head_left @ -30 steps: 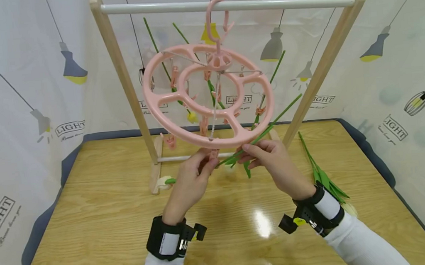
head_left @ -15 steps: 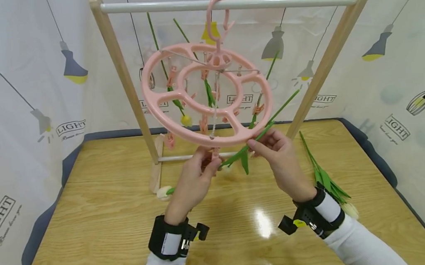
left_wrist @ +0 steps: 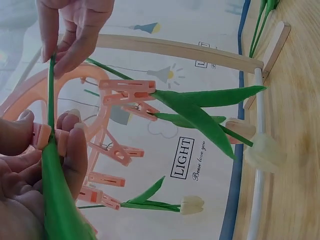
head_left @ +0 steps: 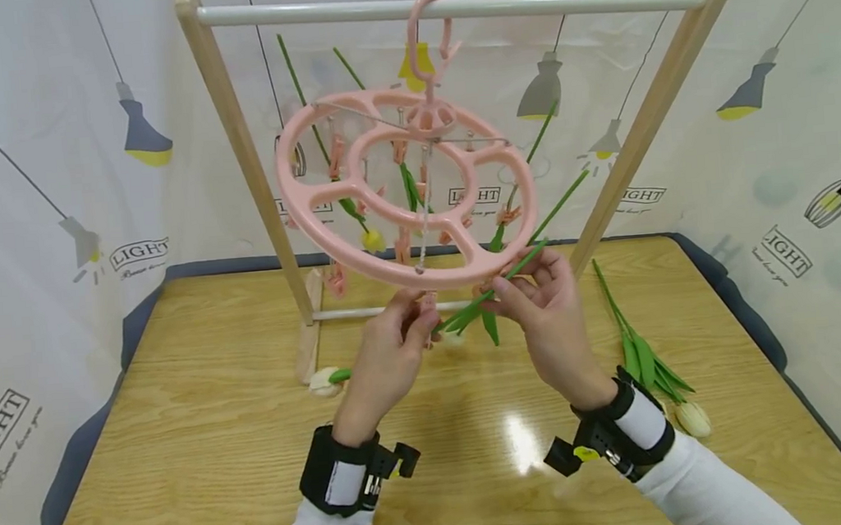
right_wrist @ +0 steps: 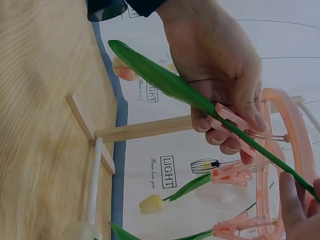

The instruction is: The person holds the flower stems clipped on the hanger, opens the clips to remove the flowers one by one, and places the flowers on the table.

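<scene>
My left hand (head_left: pixel 386 352) pinches a pink clothespin (left_wrist: pixel 42 136) below the near rim of the round pink hanger (head_left: pixel 297 198). An artificial tulip's green stem (left_wrist: pixel 50 100) passes between the clothespin's jaws. With thumb and fingertips my right hand (head_left: pixel 554 318) pinches that stem farther along, near its end. In the right wrist view, the tulip's long leaf (right_wrist: pixel 160 80) points away past my left hand, and a peach flower head (right_wrist: pixel 125 70) shows behind it. My left hand hides where leaf and flower join.
The hanger hooks over a white bar (head_left: pixel 556 6) on a wooden stand (head_left: pixel 235 129). Several tulips hang upside down from its other clothespins, among them a yellow tulip (head_left: pixel 372 240). More tulips (head_left: pixel 643 360) lie on the table (head_left: pixel 207 477) at the right.
My right hand has shifted slightly right along the stem, and its fingers have closed nearer the rim. The left hand stays at the clothespin. The hanger has swung slightly left.
</scene>
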{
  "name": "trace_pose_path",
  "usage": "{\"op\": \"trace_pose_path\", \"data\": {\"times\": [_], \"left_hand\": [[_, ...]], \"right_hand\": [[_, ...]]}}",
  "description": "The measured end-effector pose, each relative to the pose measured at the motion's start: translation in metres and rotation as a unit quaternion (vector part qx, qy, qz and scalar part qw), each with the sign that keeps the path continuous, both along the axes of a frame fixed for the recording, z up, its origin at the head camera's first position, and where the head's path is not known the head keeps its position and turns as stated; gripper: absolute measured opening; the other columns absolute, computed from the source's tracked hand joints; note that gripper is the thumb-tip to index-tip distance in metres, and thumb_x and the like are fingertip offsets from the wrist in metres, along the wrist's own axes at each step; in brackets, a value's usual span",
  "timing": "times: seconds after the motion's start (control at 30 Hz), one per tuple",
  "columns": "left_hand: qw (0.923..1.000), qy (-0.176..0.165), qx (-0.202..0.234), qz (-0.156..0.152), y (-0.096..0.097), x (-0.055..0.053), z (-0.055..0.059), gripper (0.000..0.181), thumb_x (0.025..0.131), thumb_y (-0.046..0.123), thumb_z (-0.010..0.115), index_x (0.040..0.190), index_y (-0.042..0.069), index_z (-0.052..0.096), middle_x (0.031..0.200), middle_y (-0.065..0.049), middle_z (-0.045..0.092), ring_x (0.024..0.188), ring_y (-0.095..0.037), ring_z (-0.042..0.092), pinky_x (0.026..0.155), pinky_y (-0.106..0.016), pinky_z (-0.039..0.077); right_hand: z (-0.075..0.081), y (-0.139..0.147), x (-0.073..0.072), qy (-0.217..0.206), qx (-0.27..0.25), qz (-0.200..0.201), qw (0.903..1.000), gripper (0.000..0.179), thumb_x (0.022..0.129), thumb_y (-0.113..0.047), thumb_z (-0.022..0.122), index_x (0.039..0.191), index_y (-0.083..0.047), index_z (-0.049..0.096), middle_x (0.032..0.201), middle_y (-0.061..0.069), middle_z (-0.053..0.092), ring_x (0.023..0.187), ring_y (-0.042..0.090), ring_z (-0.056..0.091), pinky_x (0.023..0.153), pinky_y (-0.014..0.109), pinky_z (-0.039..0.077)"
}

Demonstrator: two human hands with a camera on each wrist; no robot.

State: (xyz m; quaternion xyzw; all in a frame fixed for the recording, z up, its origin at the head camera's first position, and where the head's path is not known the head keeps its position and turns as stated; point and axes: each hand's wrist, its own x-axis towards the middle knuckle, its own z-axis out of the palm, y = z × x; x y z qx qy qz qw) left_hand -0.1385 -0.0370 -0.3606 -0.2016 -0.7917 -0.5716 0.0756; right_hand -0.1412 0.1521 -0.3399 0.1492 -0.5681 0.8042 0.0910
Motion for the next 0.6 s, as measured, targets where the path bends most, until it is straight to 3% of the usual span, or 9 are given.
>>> {"op": "trace_pose_path", "data": {"times": [0.23,0.43,0.6], "left_hand": [[0.9998,-0.012,0.000,0.018,0.0008,0.0008,0.0011,0.026,0.101,0.008,0.049,0.125,0.002,0.056,0.083,-0.018,0.066,0.069,-0.019,0.060,0.057,-0.029,0.053],[0.9995,-0.017,-0.001,0.026,0.0006,0.0010,0.0014,0.024,0.102,0.011,0.047,0.120,-0.001,0.056,0.084,-0.017,0.065,0.068,-0.019,0.060,0.055,-0.027,0.052],[0.9995,-0.022,0.003,0.021,-0.0004,0.0006,0.0021,0.020,0.101,0.010,0.047,0.115,-0.003,0.056,0.086,-0.020,0.065,0.070,-0.022,0.060,0.056,-0.026,0.051]], "right_hand": [[-0.0033,-0.0033,0.0028,0.047,-0.012,0.042,0.9980,0.040,0.092,0.020,0.043,0.120,-0.008,0.037,0.109,0.004,0.052,0.095,0.015,0.061,0.082,0.024,0.060],[-0.0075,-0.0049,0.0040,0.080,0.050,0.064,0.9935,0.035,0.095,0.015,0.043,0.126,-0.001,0.037,0.113,0.004,0.053,0.098,0.015,0.062,0.084,0.023,0.059],[-0.0092,-0.0052,0.0040,0.093,0.057,0.064,0.9920,0.028,0.096,0.013,0.042,0.121,-0.001,0.038,0.111,0.004,0.057,0.096,0.016,0.065,0.084,0.024,0.060]]}}
